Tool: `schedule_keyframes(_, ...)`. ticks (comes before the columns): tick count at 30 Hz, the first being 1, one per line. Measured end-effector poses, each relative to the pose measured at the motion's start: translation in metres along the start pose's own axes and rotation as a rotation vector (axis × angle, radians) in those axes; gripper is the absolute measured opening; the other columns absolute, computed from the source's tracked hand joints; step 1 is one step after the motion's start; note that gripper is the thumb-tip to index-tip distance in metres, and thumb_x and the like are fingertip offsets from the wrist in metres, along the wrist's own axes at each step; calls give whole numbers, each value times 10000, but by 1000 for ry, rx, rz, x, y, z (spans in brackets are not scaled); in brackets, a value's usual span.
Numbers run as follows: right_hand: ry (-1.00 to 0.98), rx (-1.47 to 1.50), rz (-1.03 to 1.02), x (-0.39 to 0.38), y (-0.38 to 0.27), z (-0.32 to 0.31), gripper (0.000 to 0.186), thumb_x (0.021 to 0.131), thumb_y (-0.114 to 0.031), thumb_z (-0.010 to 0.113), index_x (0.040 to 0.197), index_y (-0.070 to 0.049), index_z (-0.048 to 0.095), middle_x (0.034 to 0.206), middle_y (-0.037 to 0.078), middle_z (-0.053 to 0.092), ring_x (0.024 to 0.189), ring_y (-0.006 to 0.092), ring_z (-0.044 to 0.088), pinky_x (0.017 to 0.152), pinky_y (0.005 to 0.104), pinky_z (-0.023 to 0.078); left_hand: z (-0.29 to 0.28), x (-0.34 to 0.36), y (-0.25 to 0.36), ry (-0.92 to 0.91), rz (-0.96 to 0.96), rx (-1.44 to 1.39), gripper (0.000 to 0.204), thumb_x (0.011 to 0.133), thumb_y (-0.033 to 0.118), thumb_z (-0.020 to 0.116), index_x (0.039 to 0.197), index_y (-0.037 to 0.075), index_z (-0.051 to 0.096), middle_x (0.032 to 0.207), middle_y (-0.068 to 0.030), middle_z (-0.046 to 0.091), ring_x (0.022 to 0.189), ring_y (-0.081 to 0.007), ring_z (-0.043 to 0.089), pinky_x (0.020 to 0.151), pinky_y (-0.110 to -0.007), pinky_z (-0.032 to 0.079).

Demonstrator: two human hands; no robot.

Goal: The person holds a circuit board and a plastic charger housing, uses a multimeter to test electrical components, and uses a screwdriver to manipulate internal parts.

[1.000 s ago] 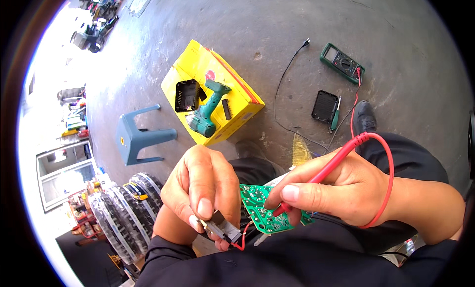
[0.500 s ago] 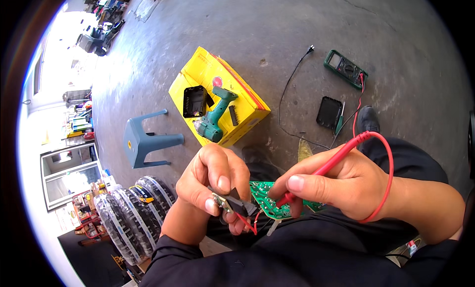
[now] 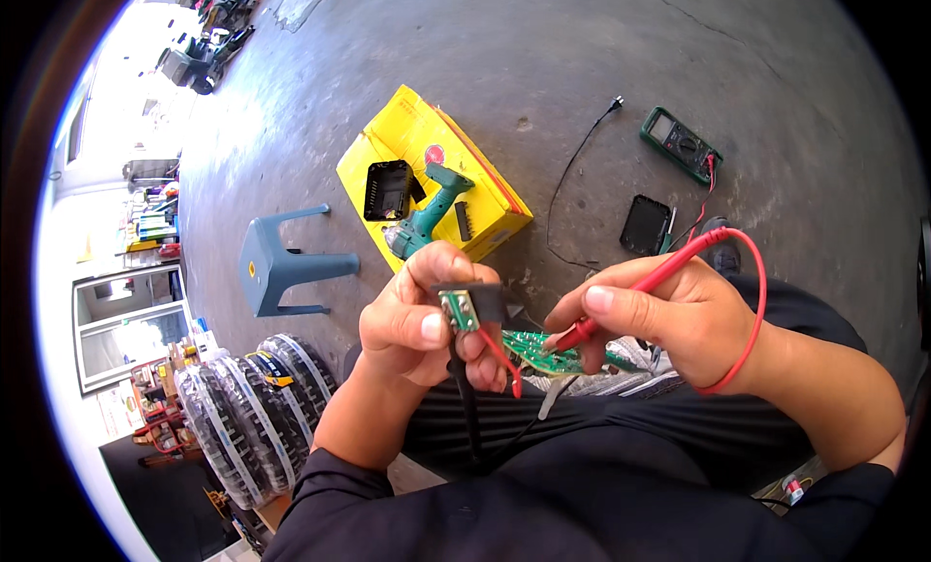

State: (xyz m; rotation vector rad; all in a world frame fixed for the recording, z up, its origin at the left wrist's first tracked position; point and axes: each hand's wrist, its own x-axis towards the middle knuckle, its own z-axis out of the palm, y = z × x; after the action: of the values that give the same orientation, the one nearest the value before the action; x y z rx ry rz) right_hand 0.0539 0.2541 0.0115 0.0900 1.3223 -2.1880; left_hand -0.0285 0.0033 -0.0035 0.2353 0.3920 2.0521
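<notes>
Between my left hand's (image 3: 422, 315) thumb and fingers sits a small black block with a little green circuit board (image 3: 460, 311) on its end. A red wire (image 3: 501, 353) loops down from it. A black rod or cable (image 3: 464, 392) hangs below the same hand; whether the fingers also grip it is unclear. My right hand (image 3: 684, 315) is closed round a red multimeter probe (image 3: 648, 283), its cable arching over the wrist. The probe's lower end is close to a larger green circuit board (image 3: 533, 352) above my lap; contact cannot be made out.
A yellow box (image 3: 485, 169) carries a green cordless drill (image 3: 433, 216) and an open black case (image 3: 387, 191). On the floor lie a multimeter (image 3: 681, 145), a black tray-like cover (image 3: 645, 225) and a plugged cord (image 3: 561, 174). A blue stool (image 3: 286, 266) and wrapped tyres (image 3: 228, 431) stand left.
My left hand has risen and turned, so the small board's face shows more plainly. My right hand and the red probe have shifted slightly upward.
</notes>
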Motion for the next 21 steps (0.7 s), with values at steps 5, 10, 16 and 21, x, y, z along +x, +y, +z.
schedule_keyframes(5,23,58,39,2,-3,0,372,1040,-264,539,1128,62,693,968,113,710,825,149,676,829,293,539,0,-4,0,54,34,-54,487,915,29,582,1398,76,539,974,-226,667,859,-381,709,793,-560,579)
schedule_keyframes(10,40,63,58,2,-2,0,362,1039,-257,542,1134,58,693,968,110,710,840,141,672,821,294,547,1,-3,-1,51,44,-80,486,917,26,576,1399,71,534,976,-232,666,868,-382,709,794,-557,578)
schedule_keyframes(16,45,104,48,0,-3,2,349,1034,-254,553,1117,52,700,953,104,712,844,135,670,813,290,539,-1,-2,2,-24,29,-70,492,890,3,597,1374,75,553,952,-225,655,844,-386,707,751,-537,584)
schedule_keyframes(21,-4,-11,-29,-11,-8,12,336,1031,-248,564,1096,51,701,864,88,710,827,131,659,770,280,519,-1,7,14,-299,-23,27,441,816,-42,662,1244,52,612,858,-208,645,702,-375,709,661,-491,609)
